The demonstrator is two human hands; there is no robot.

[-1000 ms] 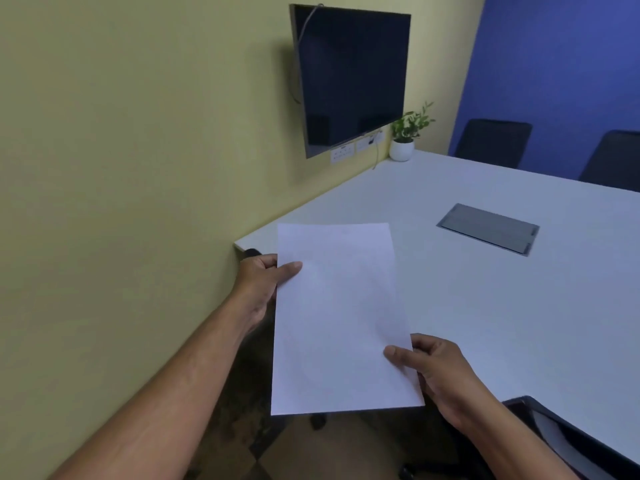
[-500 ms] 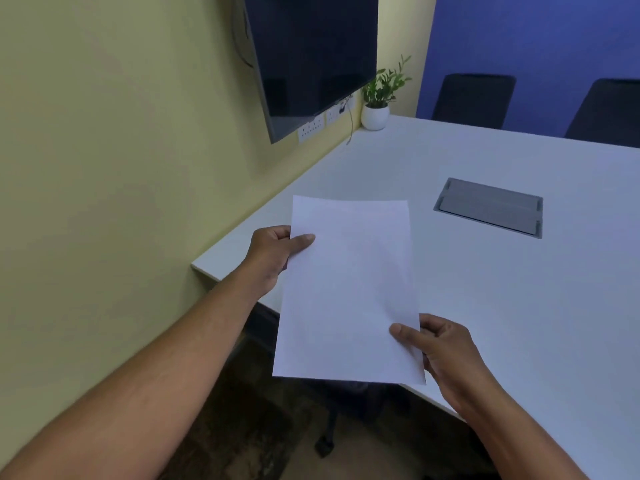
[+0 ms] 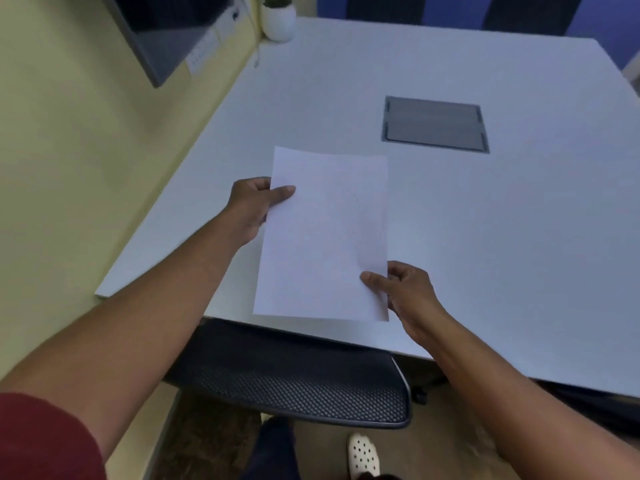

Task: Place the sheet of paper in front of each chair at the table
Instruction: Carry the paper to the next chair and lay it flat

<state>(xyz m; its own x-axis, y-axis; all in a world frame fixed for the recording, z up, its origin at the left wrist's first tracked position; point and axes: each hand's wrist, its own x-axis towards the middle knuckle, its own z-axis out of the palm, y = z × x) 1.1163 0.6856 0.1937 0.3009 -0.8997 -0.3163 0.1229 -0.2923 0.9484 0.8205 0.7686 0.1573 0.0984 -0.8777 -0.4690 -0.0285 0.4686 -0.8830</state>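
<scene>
Pinched at both side edges, the plain white paper sheet (image 3: 325, 237) is held by left hand (image 3: 251, 207) and right hand (image 3: 407, 292) over the pale grey table (image 3: 485, 237), black mesh chair (image 3: 294, 382) below.

White sheet of paper (image 3: 325, 237). Pale grey-white table (image 3: 485, 237). Grey metal cover plate (image 3: 434, 123). Black chair (image 3: 294, 382), mesh-patterned back. Yellow wall (image 3: 86, 150). Blue wall (image 3: 606, 26). White plant pot (image 3: 278, 24), green leaves. Dark red sleeve (image 3: 41, 441). White shoe (image 3: 363, 455), dark dotted holes.
</scene>
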